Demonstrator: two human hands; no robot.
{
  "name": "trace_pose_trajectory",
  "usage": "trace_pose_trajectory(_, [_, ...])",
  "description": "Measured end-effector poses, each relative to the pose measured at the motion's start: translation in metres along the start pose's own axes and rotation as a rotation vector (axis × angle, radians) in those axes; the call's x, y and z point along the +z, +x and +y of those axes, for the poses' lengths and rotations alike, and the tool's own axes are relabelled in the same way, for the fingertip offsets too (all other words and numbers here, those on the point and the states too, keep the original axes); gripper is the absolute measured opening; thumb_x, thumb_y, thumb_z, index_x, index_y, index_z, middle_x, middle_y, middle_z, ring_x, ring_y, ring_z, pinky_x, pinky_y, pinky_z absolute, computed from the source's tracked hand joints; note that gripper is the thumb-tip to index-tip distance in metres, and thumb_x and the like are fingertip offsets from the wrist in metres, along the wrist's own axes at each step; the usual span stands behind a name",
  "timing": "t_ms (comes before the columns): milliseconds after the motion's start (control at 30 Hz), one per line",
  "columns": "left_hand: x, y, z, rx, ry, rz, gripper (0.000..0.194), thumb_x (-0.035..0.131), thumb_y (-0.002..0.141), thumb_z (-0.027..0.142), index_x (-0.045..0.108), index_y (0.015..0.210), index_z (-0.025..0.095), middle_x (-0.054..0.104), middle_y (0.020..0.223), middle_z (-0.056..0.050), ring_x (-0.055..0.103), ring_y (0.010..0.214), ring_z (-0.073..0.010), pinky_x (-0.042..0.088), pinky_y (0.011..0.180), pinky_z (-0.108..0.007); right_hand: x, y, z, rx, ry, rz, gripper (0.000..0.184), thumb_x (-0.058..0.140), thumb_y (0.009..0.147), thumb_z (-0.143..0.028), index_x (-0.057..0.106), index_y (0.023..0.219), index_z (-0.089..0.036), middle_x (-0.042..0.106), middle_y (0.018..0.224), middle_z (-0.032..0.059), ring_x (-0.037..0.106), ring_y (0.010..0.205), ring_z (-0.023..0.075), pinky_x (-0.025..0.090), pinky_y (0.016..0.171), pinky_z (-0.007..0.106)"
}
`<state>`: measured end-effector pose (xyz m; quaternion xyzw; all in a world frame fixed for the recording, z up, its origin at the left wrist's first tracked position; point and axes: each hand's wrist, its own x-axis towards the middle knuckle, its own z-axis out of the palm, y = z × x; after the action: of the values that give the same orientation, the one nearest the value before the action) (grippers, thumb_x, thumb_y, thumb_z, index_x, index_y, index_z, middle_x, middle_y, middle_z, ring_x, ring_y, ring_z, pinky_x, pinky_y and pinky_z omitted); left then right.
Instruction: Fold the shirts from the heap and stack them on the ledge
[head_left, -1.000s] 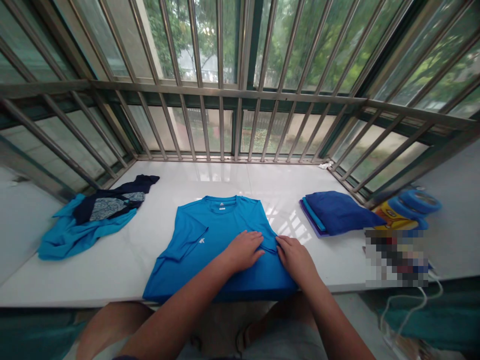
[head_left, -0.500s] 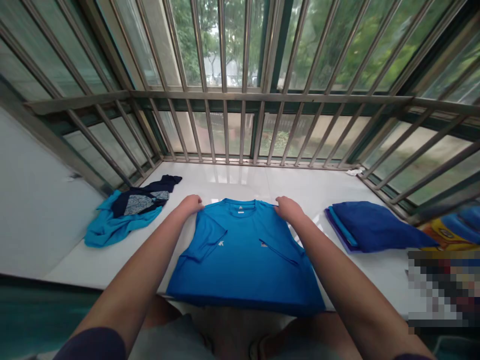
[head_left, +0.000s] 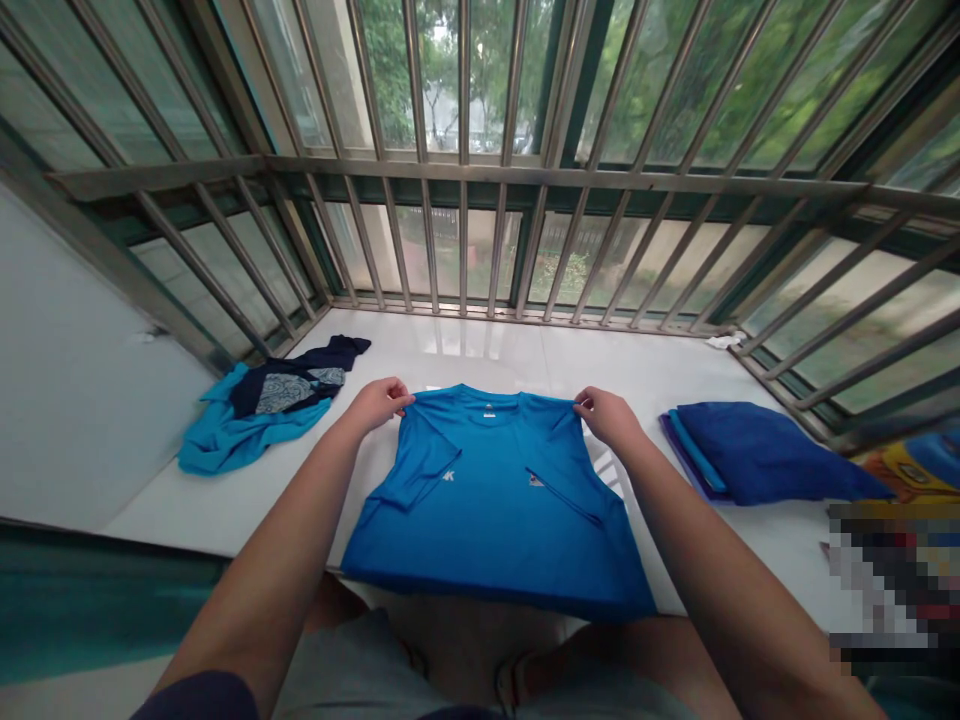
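Note:
A blue T-shirt (head_left: 495, 530) lies spread on the white ledge, its collar toward the window and its lower part reaching the near edge. Both sleeves are turned inward over the front, beside small white prints. My left hand (head_left: 381, 402) pinches the shirt's left shoulder corner between thumb and fingers. At the opposite shoulder, my right hand (head_left: 602, 412) grips the fabric the same way. The shoulder line between the two hands looks pulled taut.
Crumpled navy and light-blue clothes (head_left: 277, 400) lie on the white ledge (head_left: 495, 350) at the left. A stack of folded blue and purple clothes (head_left: 757, 455) sits at the right, beside a yellow-and-blue package (head_left: 919, 465). Metal bars (head_left: 480, 175) line the window behind.
Both hands have moved slightly apart and lifted the shoulder corners, so the shirt's top edge is stretched wider. The camera view has shifted a little.

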<state>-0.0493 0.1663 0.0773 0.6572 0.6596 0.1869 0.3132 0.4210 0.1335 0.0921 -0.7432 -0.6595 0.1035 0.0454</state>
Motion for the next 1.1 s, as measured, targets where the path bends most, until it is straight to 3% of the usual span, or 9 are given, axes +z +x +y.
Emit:
trace_pose_trajectory(100, [0.001,-0.055,-0.022,0.191,-0.172,0.109,0.040,0.075,0.086,0.062,0.069,0.088,0.022,0.073,0.079,0.000,0.069,0.075,-0.0195,0.052,0.070,-0.028,-0.001,-0.054,0.022,-0.092,0.140,0.103,0.018,0.063,0.101,-0.035,0.075,0.110,-0.025,0.080,0.102,0.0037,0.073,0.090,0.0202,0.049,0.077,0.029])
trace_pose_trajectory(167, [0.008,-0.096,-0.041,0.179,-0.102,0.165,0.040,0.077,0.085,0.063,0.072,0.086,0.023,0.074,0.079,-0.001,0.066,0.071,-0.0196,0.050,0.066,-0.029,0.012,-0.096,0.041,-0.164,0.246,0.154,0.021,0.061,0.101,-0.042,0.074,0.106,-0.026,0.079,0.095,0.0034,0.073,0.084,0.0214,0.051,0.074,0.031])
trace_pose_trajectory(300, [0.028,-0.158,-0.069,0.247,-0.013,0.048,0.028,0.072,0.090,0.054,0.079,0.088,0.027,0.079,0.094,-0.005,0.073,0.093,-0.0264,0.057,0.086,-0.036,0.055,-0.166,0.074,-0.254,0.250,0.131,0.023,0.055,0.100,-0.039,0.075,0.103,-0.027,0.078,0.103,0.0068,0.074,0.092,0.0252,0.057,0.084,0.037])
trace_pose_trajectory(400, [0.033,-0.177,-0.076,0.289,0.023,0.037,0.029,0.063,0.096,0.051,0.081,0.097,0.028,0.080,0.108,-0.007,0.073,0.104,-0.0278,0.058,0.097,-0.040,0.073,-0.189,0.084,-0.300,0.199,0.066,0.026,0.053,0.101,-0.035,0.077,0.104,-0.026,0.078,0.110,0.0098,0.074,0.102,0.0278,0.057,0.095,0.041])
trace_pose_trajectory(633, [0.028,-0.141,-0.053,0.282,0.193,0.217,0.036,0.049,0.103,0.041,0.077,0.114,0.021,0.079,0.119,-0.012,0.072,0.113,-0.0296,0.055,0.105,-0.042,0.050,-0.160,0.058,-0.295,0.115,0.106,0.030,0.048,0.108,-0.036,0.074,0.113,-0.022,0.076,0.117,0.0119,0.070,0.114,0.0284,0.052,0.105,0.041])
trace_pose_trajectory(767, [0.028,-0.096,-0.031,0.139,0.321,0.038,0.041,0.060,0.095,0.038,0.074,0.128,0.017,0.081,0.113,-0.013,0.075,0.102,-0.0297,0.056,0.095,-0.039,0.035,-0.124,0.023,-0.233,-0.036,0.035,0.029,0.053,0.107,-0.032,0.070,0.125,-0.018,0.073,0.130,0.0158,0.068,0.121,0.0303,0.050,0.102,0.038])
trace_pose_trajectory(867, [0.026,-0.077,-0.024,-0.010,0.365,-0.075,0.042,0.072,0.087,0.044,0.077,0.120,0.018,0.081,0.093,-0.009,0.076,0.091,-0.0299,0.054,0.083,-0.036,0.034,-0.111,0.009,-0.052,-0.117,-0.059,0.035,0.058,0.107,-0.038,0.066,0.129,-0.012,0.075,0.121,0.0204,0.073,0.112,0.0333,0.050,0.089,0.037])
trace_pose_trajectory(967, [0.026,-0.075,-0.025,-0.020,0.278,-0.097,0.041,0.080,0.077,0.042,0.079,0.111,0.020,0.078,0.087,-0.006,0.075,0.086,-0.0281,0.052,0.077,-0.033,0.040,-0.111,0.011,0.035,-0.051,-0.109,0.038,0.062,0.106,-0.035,0.060,0.136,-0.014,0.078,0.114,0.0177,0.075,0.105,0.0312,0.047,0.081,0.034])
trace_pose_trajectory(1100, [0.027,-0.085,-0.033,-0.052,0.003,-0.131,0.046,0.073,0.080,0.045,0.076,0.120,0.021,0.074,0.078,-0.001,0.072,0.069,-0.0238,0.051,0.065,-0.031,0.049,-0.114,0.025,0.004,0.101,-0.013,0.031,0.060,0.106,-0.029,0.061,0.135,-0.020,0.080,0.110,0.0095,0.076,0.097,0.0248,0.045,0.077,0.029])
